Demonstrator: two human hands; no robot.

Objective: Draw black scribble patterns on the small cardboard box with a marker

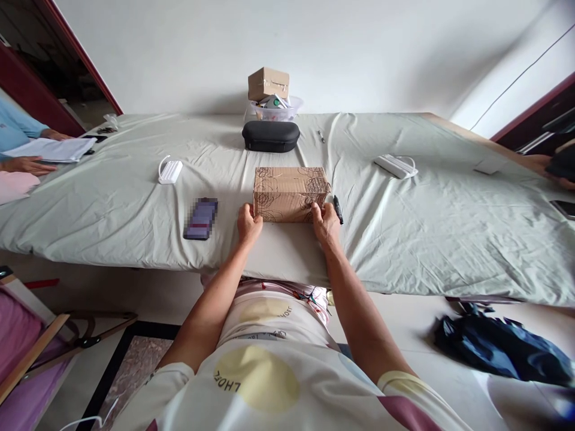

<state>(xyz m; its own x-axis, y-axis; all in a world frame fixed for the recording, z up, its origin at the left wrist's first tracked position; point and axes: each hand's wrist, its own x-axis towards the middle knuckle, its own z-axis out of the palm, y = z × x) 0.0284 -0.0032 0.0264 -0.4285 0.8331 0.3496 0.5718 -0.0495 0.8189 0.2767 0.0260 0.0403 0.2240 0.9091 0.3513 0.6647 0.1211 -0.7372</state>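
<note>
Left hand [250, 224] and right hand [327, 224] pinch a scribbled cardboard box [287, 193] between them.
Black pen [338, 210] lies unheld just right of the right hand. Black loops [269, 206] done on box's top and front; other sides hidden, can't tell what's left. Black case [271, 137] beyond both hands, plastic tub [294, 108] farther.

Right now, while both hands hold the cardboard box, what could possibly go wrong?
The black marker lies close beside the right hand, so moving the cardboard box sideways could knock it. The cloth is wrinkled, so a sliding box might catch on a fold. The phone lies near the cloth's front edge, left of the left hand; a stray arm could push it off.
</note>
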